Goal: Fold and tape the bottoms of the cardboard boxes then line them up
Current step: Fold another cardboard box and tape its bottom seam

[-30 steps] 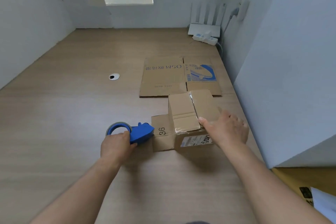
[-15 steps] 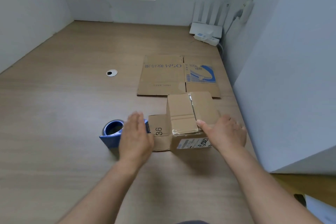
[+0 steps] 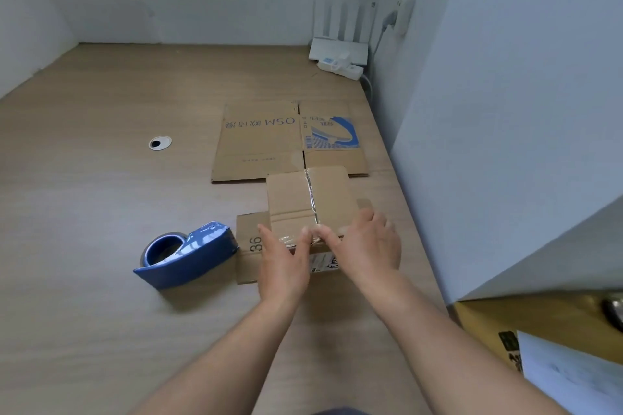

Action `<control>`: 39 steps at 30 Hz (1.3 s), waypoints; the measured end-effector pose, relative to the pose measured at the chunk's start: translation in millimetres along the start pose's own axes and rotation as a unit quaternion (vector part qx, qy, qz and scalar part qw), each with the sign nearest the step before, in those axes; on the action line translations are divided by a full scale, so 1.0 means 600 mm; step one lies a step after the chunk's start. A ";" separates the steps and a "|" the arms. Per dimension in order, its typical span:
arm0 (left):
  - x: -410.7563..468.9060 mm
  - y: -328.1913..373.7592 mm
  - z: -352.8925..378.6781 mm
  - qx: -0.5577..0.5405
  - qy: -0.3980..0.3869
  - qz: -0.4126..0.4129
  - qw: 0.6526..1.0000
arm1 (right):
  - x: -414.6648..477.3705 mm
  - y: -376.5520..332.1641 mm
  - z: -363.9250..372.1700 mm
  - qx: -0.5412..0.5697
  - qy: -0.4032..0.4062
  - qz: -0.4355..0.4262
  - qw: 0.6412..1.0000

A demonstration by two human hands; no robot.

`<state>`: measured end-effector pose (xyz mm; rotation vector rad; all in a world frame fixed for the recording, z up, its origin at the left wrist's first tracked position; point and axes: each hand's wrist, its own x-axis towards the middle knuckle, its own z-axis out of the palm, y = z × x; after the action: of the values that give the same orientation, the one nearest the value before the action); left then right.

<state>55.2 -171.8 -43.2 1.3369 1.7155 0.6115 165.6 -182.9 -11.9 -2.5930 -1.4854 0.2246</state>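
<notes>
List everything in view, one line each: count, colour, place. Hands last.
small box: one, brown, taped along the top, under both hands
flattened box: one, brown with blue print, just behind the small box
tape dispenser: one, blue, left of the small box
grommet: one, white, left of the flattened box
router: one, white, far right corner
power strip: one, white, before the router
table: one, light wood, under everything
left hand: one, fingers straight, pressing the small box's near edge
right hand: one, on the small box's near right corner
</notes>
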 end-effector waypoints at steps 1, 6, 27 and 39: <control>0.000 -0.002 0.003 -0.006 0.008 0.001 1.000 | 0.002 0.005 0.006 0.017 0.008 -0.006 1.000; 0.012 -0.022 -0.001 -0.059 0.034 0.024 0.997 | 0.015 0.062 0.020 0.207 0.016 -0.038 0.977; 0.018 -0.059 -0.084 -0.094 -0.110 0.118 0.982 | 0.027 0.130 0.002 0.294 -0.134 -0.165 0.932; 0.023 -0.055 -0.093 -0.074 0.071 0.112 0.988 | 0.051 0.101 0.007 0.206 -0.108 -0.238 0.943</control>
<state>-10.4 -162.2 -44.8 1.4175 1.6064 0.9643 231.1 -186.2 -29.6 -1.8712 -1.8475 0.6904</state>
